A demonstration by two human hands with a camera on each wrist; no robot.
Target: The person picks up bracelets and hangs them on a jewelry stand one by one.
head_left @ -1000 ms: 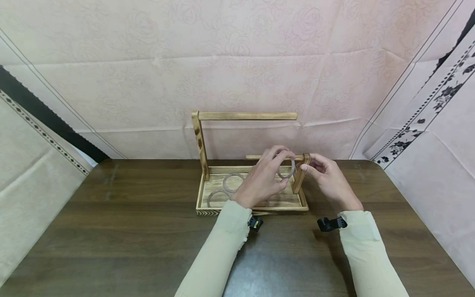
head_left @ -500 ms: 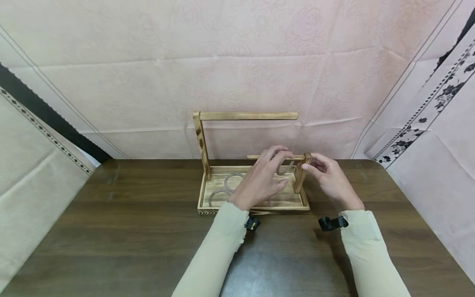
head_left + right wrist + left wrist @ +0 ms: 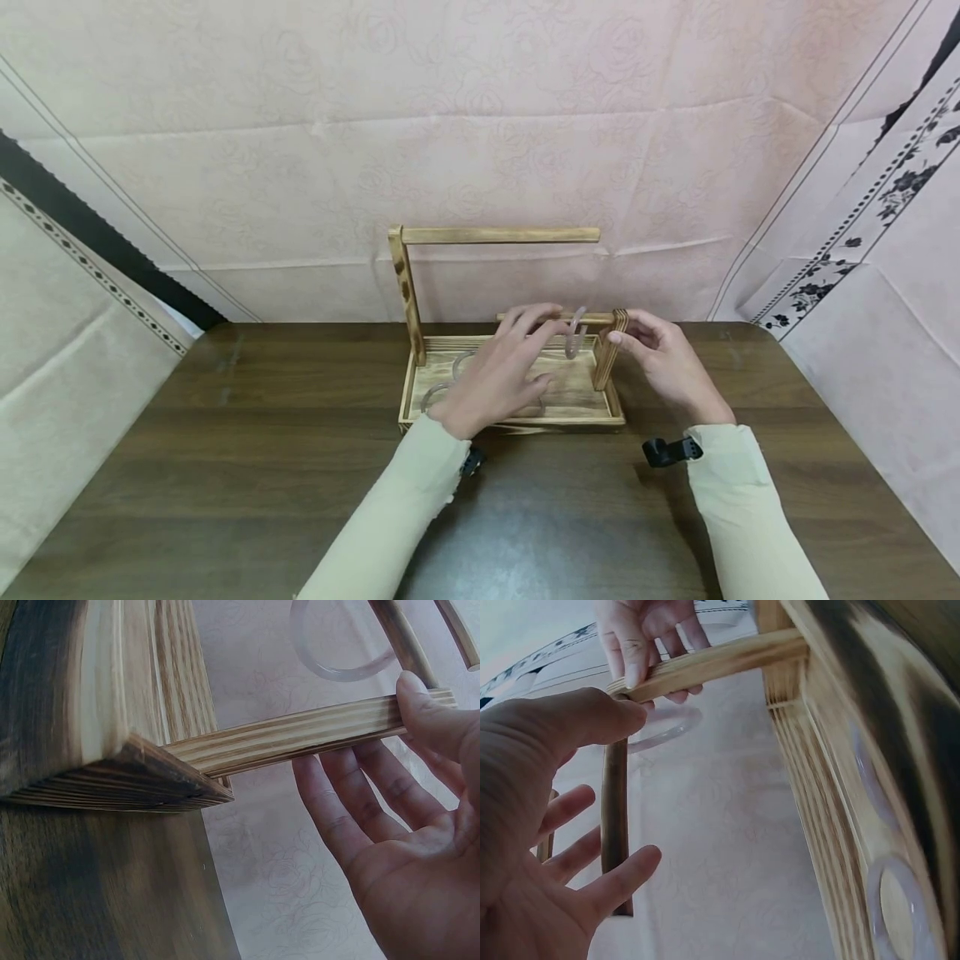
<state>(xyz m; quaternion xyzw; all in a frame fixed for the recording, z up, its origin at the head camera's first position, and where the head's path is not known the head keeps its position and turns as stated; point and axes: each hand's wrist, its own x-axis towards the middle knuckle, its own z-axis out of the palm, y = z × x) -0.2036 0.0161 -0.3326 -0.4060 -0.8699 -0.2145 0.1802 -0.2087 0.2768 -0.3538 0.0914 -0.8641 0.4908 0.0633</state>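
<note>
A translucent pale ring that looks like a bangle [image 3: 577, 313] hangs on the lower rod [image 3: 599, 319] of a wooden two-tier stand. My left hand [image 3: 491, 367] is just left of this bangle, apart from it, with fingers spread and holding nothing. In the left wrist view its thumb lies in front of the rod; whether it touches cannot be told. My right hand [image 3: 666, 358] pinches the top of the stand's short post [image 3: 608, 362] between thumb and fingers. More bangles lie in the stand's tray [image 3: 577, 423], including one bangle [image 3: 918, 907] clear in the left wrist view, partly hidden by my left hand in the head view.
A tall post [image 3: 407, 296] at the tray's left carries the upper rod [image 3: 502, 236], which ends free on its right. The stand is near the far edge of the brown wooden table [image 3: 285, 467]. Patterned cloth [image 3: 480, 150] hangs behind.
The left hand has let go of the bangle, which now hangs on the lower rod, and has drawn back to the left. The right hand keeps its hold on the short post.
</note>
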